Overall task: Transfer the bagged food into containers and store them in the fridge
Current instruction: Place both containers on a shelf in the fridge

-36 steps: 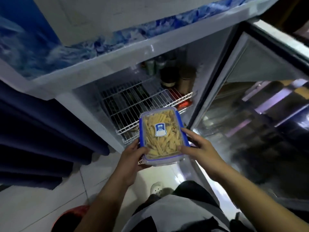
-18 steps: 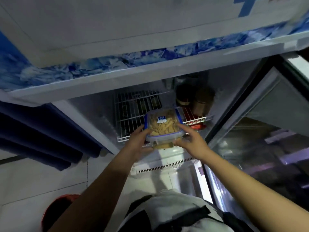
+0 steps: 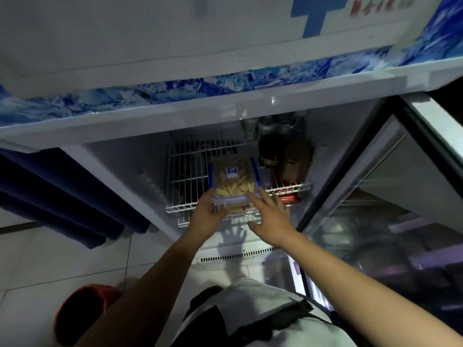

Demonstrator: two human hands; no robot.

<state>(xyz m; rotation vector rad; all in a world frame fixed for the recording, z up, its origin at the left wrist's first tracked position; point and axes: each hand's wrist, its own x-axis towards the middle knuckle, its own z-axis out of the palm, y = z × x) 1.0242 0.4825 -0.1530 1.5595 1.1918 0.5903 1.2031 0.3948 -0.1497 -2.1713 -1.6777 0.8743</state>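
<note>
A clear container [image 3: 233, 180] with a blue-rimmed lid and pale yellow food strips inside rests on the white wire shelf [image 3: 188, 181] of the open fridge. My left hand [image 3: 206, 216] grips its near left corner. My right hand [image 3: 269, 216] is at its near right corner with fingers spread, touching the edge only lightly or just off it.
Two dark jars [image 3: 285, 159] stand on the shelf right of the container, with bottles behind them. The glass fridge door [image 3: 390, 221] hangs open at the right. A blue curtain [image 3: 62, 196] is on the left, and a red bucket [image 3: 82, 314] stands on the tiled floor.
The container has moved forward from in front of the fridge onto the wire shelf. My right hand has loosened and its fingers have spread.
</note>
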